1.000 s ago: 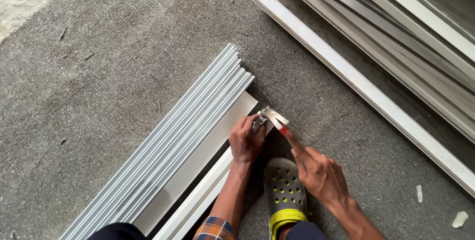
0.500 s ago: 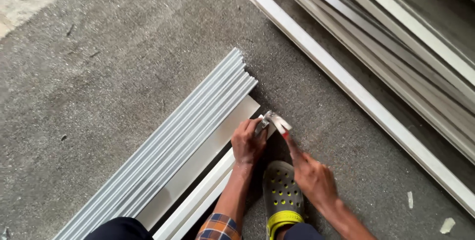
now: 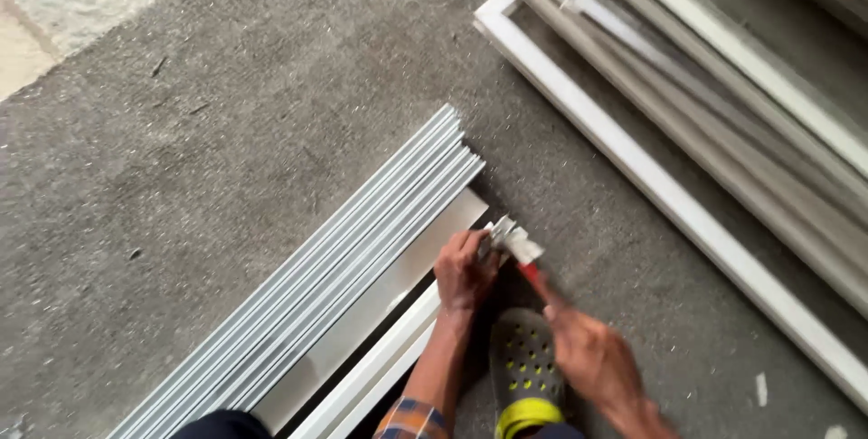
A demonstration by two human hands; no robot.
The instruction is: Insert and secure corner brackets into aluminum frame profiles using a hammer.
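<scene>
Since half a second ago, our right hand [image 3: 592,362] has drawn back toward us and blurs with motion; it stays closed round the red-handled tool [image 3: 533,278]. Our left hand [image 3: 464,269] still curls shut on the small silver metal bracket [image 3: 508,237] at the far end of the white frame bar [image 3: 380,371]. The ribbed grey aluminium profiles [image 3: 334,285] lie just left, on the grey concrete floor [image 3: 226,132]. A perforated grey-and-yellow clog [image 3: 524,371] sits between our hands.

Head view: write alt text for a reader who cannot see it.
A left hand steadies the end of a white bar on grey floor while the right hand works a red-handled tool at it, blurred. Ribbed metal strips lie alongside, white frames nearby.
</scene>
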